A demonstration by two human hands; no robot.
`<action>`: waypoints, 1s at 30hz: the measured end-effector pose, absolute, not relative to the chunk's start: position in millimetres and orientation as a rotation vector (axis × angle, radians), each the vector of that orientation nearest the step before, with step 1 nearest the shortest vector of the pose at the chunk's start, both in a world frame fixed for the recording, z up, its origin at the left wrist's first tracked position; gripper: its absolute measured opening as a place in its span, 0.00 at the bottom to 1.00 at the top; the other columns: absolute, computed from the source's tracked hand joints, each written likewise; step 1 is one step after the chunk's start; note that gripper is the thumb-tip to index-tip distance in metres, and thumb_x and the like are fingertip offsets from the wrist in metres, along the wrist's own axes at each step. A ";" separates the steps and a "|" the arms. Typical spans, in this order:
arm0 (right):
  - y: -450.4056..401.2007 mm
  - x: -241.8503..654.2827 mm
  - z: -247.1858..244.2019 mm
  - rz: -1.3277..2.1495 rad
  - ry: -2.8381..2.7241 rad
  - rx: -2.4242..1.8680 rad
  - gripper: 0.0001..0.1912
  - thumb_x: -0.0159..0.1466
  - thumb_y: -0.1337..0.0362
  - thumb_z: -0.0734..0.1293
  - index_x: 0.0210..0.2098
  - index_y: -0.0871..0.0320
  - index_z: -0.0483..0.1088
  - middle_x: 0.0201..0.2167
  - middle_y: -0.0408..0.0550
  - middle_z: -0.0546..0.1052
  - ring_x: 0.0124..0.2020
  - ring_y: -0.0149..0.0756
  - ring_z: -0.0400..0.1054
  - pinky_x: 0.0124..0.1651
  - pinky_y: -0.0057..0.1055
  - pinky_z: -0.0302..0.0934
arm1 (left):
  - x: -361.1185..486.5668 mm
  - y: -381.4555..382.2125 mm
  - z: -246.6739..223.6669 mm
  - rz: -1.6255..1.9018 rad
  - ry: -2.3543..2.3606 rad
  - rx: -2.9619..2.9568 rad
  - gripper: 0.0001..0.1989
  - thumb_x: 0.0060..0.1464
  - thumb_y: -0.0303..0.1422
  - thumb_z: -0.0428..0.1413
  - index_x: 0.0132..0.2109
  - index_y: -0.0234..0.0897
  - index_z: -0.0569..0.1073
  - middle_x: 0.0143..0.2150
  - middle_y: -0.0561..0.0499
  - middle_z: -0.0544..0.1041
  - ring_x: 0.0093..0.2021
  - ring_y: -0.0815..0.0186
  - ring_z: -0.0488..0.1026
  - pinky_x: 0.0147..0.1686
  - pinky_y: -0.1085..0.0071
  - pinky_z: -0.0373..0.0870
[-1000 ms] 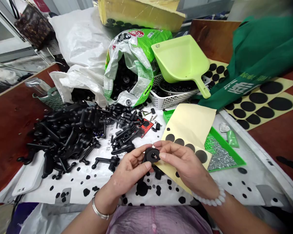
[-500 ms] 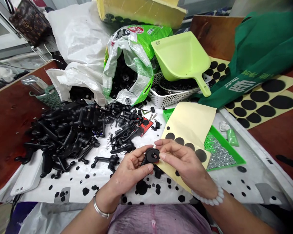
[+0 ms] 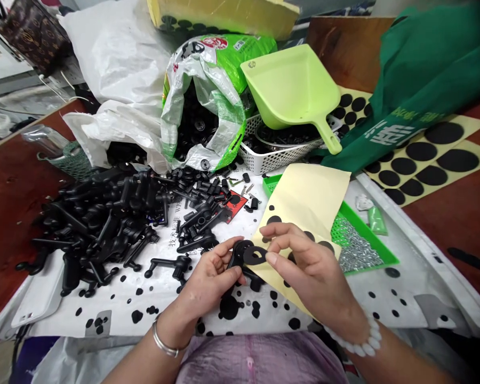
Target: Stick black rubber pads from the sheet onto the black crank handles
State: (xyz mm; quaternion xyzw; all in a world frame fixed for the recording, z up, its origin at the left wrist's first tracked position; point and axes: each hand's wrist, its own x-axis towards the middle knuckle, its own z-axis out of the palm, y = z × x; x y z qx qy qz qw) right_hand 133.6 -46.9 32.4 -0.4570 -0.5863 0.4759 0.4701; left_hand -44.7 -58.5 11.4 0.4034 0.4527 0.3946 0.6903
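1. One black ring-shaped disc (image 3: 249,257) lies between the hands, its long visible axis crosswise; the nearer right hand (image 3: 316,269) pinches its edge.
2. Left of that pinch, the left hand (image 3: 210,277) grips one black plastic fitting (image 3: 236,255), partly behind the disc.
3. Beyond the right grip: one yellow backing sheet (image 3: 316,186), one green tray (image 3: 376,238).
4. Beyond the left: black plastic arms (image 3: 136,194), too heaped to count.
5. Farthest: one lime dustpan (image 3: 292,88).

Worktop (image 3: 120,317) under a white cover, spotted with black discs, as I view it. Reddish-brown wooden panels (image 3: 8,213) stand left and right. Pale window frame (image 3: 4,66), upper left. Light reads cool and even; the upper right corner falls dark.
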 end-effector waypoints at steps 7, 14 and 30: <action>-41.5 137.1 36.6 1.436 -1.365 -1.119 0.06 0.56 0.64 0.66 0.23 0.57 0.70 0.43 0.49 0.73 0.47 0.41 0.66 0.53 0.38 0.57 | -40.6 -59.9 18.5 0.864 0.934 0.935 0.24 0.48 0.24 0.58 0.54 0.36 0.68 0.36 0.50 0.75 0.27 0.73 0.69 0.29 0.76 0.65; -40.5 137.5 33.8 1.589 -1.259 -1.084 0.08 0.56 0.63 0.67 0.23 0.58 0.69 0.43 0.49 0.72 0.47 0.40 0.66 0.53 0.38 0.56 | -40.0 -62.4 24.4 0.862 0.895 0.947 0.23 0.48 0.22 0.57 0.53 0.38 0.69 0.36 0.51 0.74 0.28 0.73 0.69 0.28 0.77 0.66; -36.1 138.8 33.1 1.638 -1.348 -1.089 0.08 0.55 0.63 0.67 0.23 0.59 0.70 0.44 0.51 0.72 0.48 0.41 0.66 0.48 0.36 0.62 | -36.9 -64.3 30.6 0.821 0.911 1.009 0.24 0.49 0.20 0.54 0.54 0.38 0.69 0.37 0.50 0.75 0.29 0.72 0.68 0.28 0.77 0.66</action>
